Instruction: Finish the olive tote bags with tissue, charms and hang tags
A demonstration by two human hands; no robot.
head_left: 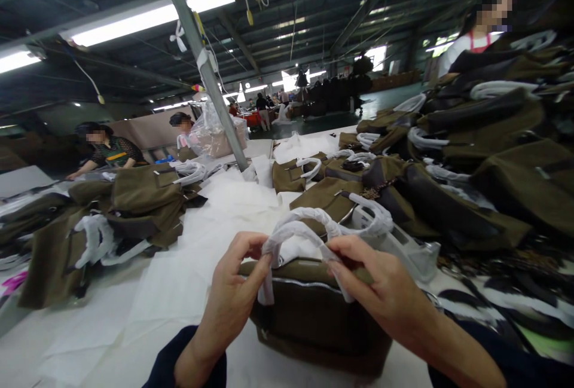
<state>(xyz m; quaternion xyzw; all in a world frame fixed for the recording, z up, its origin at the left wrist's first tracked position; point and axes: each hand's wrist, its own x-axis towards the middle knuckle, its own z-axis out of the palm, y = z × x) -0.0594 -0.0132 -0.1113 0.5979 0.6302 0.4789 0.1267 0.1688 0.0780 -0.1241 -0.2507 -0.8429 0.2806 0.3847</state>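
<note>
An olive-brown handbag (314, 322) with a silver zip stands on the table before me. Its arched handle (299, 216) is wrapped in white tissue. My left hand (235, 286) pinches the handle's left side between thumb and fingers. On the right side of the same handle, my right hand (374, 277) closes thumb and fingertips round the wrapping. Behind the bag, a second wrapped handle (374, 216) loops up to the right. A clear plastic box (415, 253) sits just beyond my right hand.
Wrapped-handle bags (484, 196) are heaped along the right, more bags (139, 202) on the left. White sheets (174, 280) cover the table's middle. A slanted metal post (210, 83) rises behind. Straps (524, 304) lie at lower right. A co-worker (112, 149) bends over at far left.
</note>
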